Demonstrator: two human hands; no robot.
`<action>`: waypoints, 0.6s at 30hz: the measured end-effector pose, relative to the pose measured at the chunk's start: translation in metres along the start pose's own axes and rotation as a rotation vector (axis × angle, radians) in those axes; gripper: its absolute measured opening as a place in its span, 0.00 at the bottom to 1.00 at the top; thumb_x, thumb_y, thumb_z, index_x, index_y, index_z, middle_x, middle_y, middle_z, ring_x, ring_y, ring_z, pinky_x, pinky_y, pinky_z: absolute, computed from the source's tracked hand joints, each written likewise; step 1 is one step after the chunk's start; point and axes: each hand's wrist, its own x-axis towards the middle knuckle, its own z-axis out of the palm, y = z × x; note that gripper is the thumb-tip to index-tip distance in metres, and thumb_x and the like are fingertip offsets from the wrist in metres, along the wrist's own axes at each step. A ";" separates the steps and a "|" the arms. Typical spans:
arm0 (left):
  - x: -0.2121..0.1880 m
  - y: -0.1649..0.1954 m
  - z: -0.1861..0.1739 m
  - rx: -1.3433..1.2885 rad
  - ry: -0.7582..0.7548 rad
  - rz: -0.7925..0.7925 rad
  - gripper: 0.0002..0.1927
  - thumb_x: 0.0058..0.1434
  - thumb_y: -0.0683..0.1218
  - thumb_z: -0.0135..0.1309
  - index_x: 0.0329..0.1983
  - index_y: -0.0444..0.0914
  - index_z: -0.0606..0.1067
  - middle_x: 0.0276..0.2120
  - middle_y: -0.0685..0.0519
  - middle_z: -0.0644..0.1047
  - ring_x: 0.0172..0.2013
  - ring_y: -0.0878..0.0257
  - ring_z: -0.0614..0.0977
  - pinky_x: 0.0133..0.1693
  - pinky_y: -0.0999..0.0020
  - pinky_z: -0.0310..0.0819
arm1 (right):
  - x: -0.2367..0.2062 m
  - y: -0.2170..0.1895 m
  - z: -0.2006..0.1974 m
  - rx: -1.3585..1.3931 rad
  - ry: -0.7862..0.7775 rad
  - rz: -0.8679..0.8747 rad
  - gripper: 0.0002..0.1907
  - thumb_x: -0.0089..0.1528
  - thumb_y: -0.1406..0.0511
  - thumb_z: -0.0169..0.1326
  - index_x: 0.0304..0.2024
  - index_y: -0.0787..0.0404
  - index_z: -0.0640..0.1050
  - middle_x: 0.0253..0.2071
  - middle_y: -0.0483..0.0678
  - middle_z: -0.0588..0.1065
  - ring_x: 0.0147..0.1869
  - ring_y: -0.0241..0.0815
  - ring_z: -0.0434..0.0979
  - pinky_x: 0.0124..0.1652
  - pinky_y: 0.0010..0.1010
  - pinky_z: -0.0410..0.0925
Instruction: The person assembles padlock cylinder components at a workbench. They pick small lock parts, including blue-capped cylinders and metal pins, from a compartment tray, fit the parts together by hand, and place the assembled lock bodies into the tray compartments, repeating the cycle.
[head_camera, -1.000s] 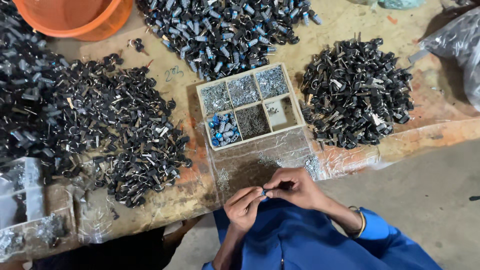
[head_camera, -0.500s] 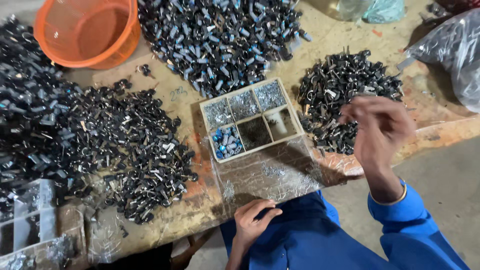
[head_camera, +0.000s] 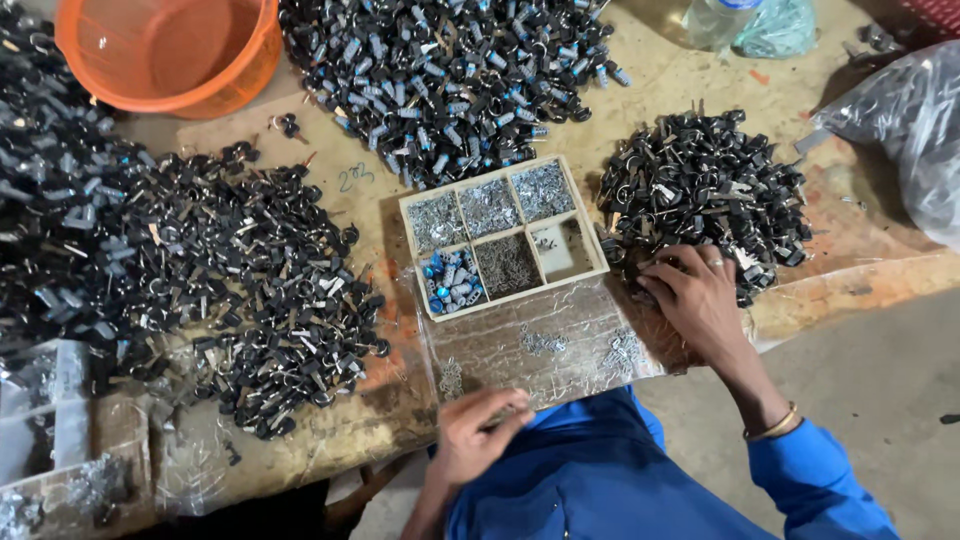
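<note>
the right hand (head_camera: 700, 300) reaches out to the near edge of the heap of black parts (head_camera: 705, 190) on the right of the worktop (head_camera: 860, 270), palm down. its fingertips rest among the black pieces at the heap's lower left rim, bent over them, but i cannot tell whether the grip has closed on any piece. a thin bangle (head_camera: 772, 427) sits on that wrist, above a blue sleeve (head_camera: 820, 480).

the left hand (head_camera: 478, 432) lies at the near edge of the worktop, on the lower rim of a clear plastic sheet (head_camera: 540, 345). its fingers are curled together and pinched inward; whatever they may hold is too small to make out.

just beyond the sheet stands a pale wooden tray (head_camera: 600, 255) with six compartments: grey metal bits in most, small blue pieces in the near left one. the tray sits between the right heap and a much larger spread of black parts (head_camera: 200, 260) on the left. a third heap with blue-tipped pieces (head_camera: 450, 80) lies behind the tray, and an orange basin (head_camera: 170, 55) sits at the far left corner. a plastic bag (head_camera: 915, 130) lies at the far right.
</note>
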 end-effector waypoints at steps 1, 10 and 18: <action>0.007 -0.001 -0.008 0.046 0.000 0.008 0.12 0.58 0.39 0.68 0.44 0.36 0.81 0.37 0.50 0.85 0.35 0.62 0.89 0.38 0.71 0.85 | -0.004 -0.001 0.001 0.023 0.060 0.000 0.09 0.60 0.57 0.62 0.42 0.48 0.85 0.52 0.41 0.77 0.59 0.47 0.69 0.55 0.42 0.58; 0.081 -0.015 -0.061 0.601 0.037 -0.178 0.15 0.64 0.51 0.61 0.50 0.40 0.80 0.45 0.49 0.84 0.32 0.59 0.85 0.37 0.63 0.81 | -0.023 -0.014 0.002 0.050 0.050 0.065 0.09 0.61 0.55 0.66 0.41 0.48 0.85 0.45 0.41 0.74 0.57 0.47 0.69 0.57 0.45 0.55; 0.124 -0.019 -0.063 0.867 -0.023 -0.094 0.17 0.53 0.54 0.67 0.41 0.41 0.81 0.42 0.52 0.76 0.43 0.51 0.81 0.44 0.49 0.75 | -0.009 0.000 -0.013 0.476 0.183 0.190 0.08 0.73 0.62 0.56 0.45 0.60 0.75 0.44 0.49 0.74 0.42 0.42 0.74 0.41 0.38 0.67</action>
